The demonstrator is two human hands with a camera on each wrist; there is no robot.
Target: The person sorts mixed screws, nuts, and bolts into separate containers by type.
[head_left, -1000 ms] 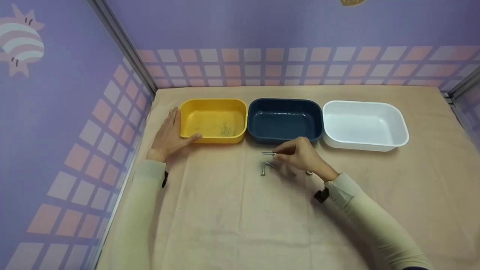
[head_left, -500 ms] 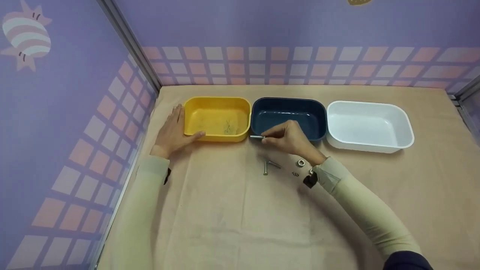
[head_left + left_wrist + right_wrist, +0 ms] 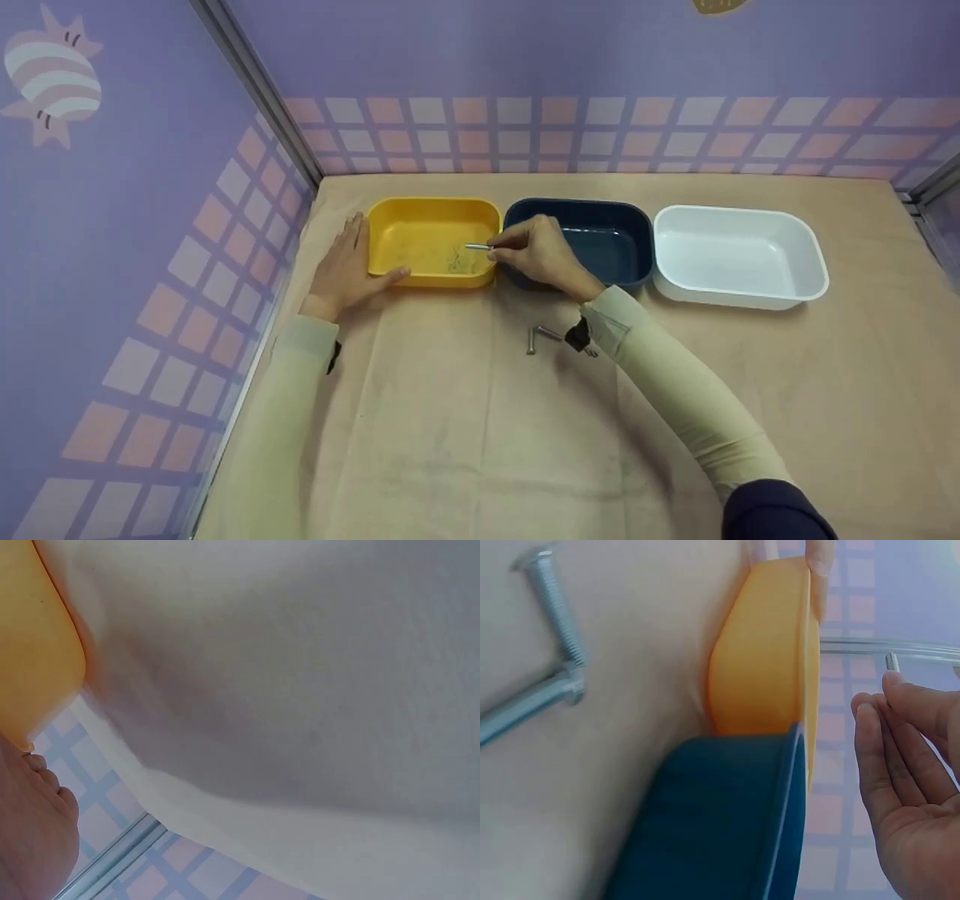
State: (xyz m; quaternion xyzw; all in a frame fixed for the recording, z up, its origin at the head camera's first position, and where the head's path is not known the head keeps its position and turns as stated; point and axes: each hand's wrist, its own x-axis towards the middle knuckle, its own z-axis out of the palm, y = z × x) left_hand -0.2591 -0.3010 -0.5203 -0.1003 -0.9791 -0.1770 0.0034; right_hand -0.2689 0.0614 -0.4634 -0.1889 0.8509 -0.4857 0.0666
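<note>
My right hand (image 3: 536,251) pinches a silver bolt (image 3: 477,247) between thumb and fingertips. It is above the right end of the yellow box (image 3: 433,280), the shank pointing left. In the right wrist view only the bolt's tip (image 3: 891,661) shows past the thumb. My left hand (image 3: 343,266) rests against the yellow box's left side, fingers straight along the wall and thumb on the front rim. Thin dark marks lie on that box's floor; what they are I cannot tell. Two more bolts (image 3: 531,341) (image 3: 555,611) lie on the cloth.
A dark blue box (image 3: 607,259) stands right of the yellow one, partly behind my right hand. The white box (image 3: 739,259) is farther right. Small metal pieces (image 3: 592,352) show beside my right wrist, partly covered. Walls rise behind and at the left.
My right hand has carried the bolt left and away from me, from in front of the blue box to over the yellow box. The left hand keeps its place on the yellow box.
</note>
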